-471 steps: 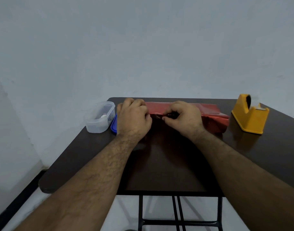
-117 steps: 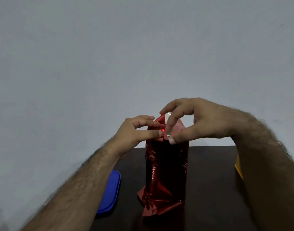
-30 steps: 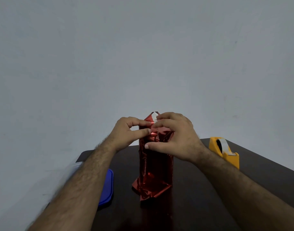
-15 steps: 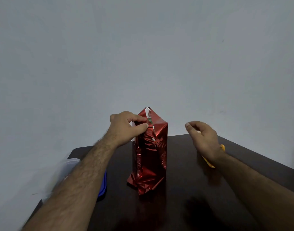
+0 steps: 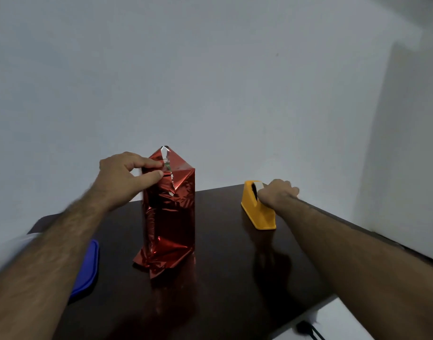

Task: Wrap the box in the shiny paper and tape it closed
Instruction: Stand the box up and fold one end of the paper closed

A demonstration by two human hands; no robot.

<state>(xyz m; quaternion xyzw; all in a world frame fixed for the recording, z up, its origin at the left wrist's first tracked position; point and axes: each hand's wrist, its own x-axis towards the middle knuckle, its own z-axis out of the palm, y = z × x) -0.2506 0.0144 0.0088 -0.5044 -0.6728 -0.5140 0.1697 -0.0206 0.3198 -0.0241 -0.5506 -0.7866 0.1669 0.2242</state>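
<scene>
On the dark glossy wooden table, head view: a tall box wrapped in shiny red foil paper is standing upright near the table's middle, its top flaps folding up to a peak with a silvery seam showing, its loose lower paper crumpling out onto the tabletop. The left hand is pinching the upper paper fold between thumb and forefinger, at the box's left top corner. The right hand is reaching onto the top of a yellow plastic tape dispenser, which is sitting well to the right of the box; its fingers are curling over the white tape end, though whether they are actually gripping the tape cannot be told. A blue plastic lid is lying flat at the table's left edge, partly hidden beneath the left forearm. A pale grey wall is filling the background.
</scene>
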